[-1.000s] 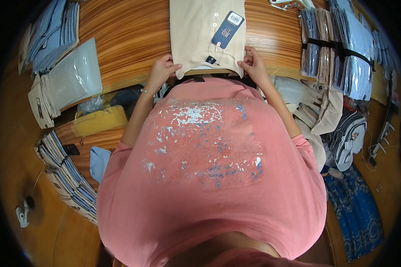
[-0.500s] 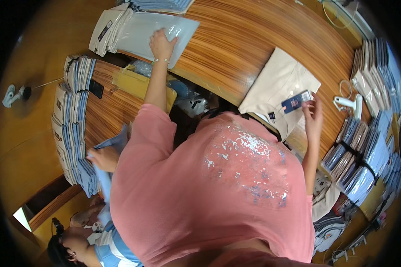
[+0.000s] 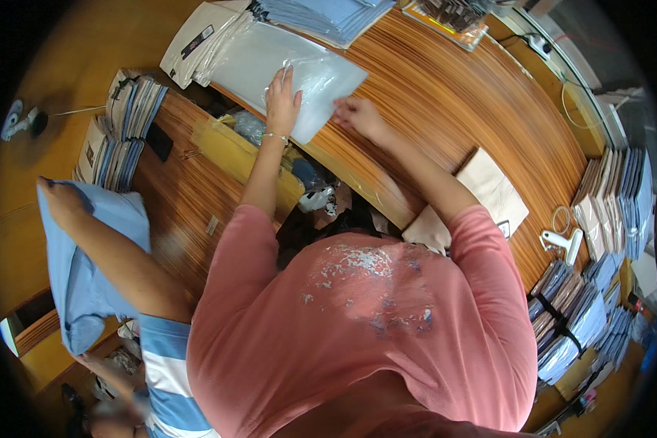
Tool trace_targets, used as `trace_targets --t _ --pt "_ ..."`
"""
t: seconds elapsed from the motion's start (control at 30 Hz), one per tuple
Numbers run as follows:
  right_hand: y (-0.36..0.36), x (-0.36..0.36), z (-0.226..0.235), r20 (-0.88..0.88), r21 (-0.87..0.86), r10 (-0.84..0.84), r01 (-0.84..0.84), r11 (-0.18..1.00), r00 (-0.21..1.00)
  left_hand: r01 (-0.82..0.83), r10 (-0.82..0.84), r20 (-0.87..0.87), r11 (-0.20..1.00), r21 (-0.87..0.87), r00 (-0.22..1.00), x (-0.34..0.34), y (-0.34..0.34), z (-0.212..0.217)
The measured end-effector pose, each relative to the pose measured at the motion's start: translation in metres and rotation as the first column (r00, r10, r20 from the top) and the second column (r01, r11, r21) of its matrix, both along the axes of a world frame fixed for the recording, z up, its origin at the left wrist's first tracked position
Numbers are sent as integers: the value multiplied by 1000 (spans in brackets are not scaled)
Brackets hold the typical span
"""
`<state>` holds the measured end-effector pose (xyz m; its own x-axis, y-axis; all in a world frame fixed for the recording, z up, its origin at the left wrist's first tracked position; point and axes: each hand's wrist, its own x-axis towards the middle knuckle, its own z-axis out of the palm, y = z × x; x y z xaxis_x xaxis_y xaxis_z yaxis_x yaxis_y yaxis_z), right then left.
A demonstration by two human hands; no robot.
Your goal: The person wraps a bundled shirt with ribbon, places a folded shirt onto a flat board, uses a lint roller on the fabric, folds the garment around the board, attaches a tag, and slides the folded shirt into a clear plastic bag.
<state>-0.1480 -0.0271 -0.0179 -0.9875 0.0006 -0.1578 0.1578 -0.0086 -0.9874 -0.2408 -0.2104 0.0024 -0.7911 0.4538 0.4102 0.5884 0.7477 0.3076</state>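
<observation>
My left hand lies with its fingers stretched out on a stack of clear plastic bags at the far left of the table. My right hand is at the right edge of those bags, fingers loosely bent and a little blurred; I make out nothing held in it. A folded beige garment lies to the right, partly covered by my right arm. A small tag shows at its edge.
A co-worker's hand lifts a light blue garment at the left. Folded garments stand behind it, near a dark phone. Blue packs lie at the far edge. A white handheld tool and bagged stacks are at the right.
My right hand has left the dark tag on the beige garment and moved left to the bags. My left hand stays on them. The co-worker has raised the blue garment; the view has shifted.
</observation>
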Motion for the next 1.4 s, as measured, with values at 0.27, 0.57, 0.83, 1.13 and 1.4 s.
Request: trace_targets --t 0.27,0.57,0.83,1.13,1.4 --pt "-58 -97 -26 425 -289 -193 335 897 884 -66 67 8 992 -106 998 15 -14 10" --pt "-31 -102 -51 147 -291 -289 321 901 946 -46 33 109 992 116 993 2 -6 -21" --pt "-10 -105 -50 47 -255 -104 112 960 993 -87 74 221 995 52 972 -14 0 -30" --pt "27 -51 -18 -192 280 -138 189 941 972 -17 18 106 1000 -11 994 -52 -19 -68" --pt "54 28 25 189 -420 -328 378 825 926 -50 6 237 982 181 971 -38 22 -27"
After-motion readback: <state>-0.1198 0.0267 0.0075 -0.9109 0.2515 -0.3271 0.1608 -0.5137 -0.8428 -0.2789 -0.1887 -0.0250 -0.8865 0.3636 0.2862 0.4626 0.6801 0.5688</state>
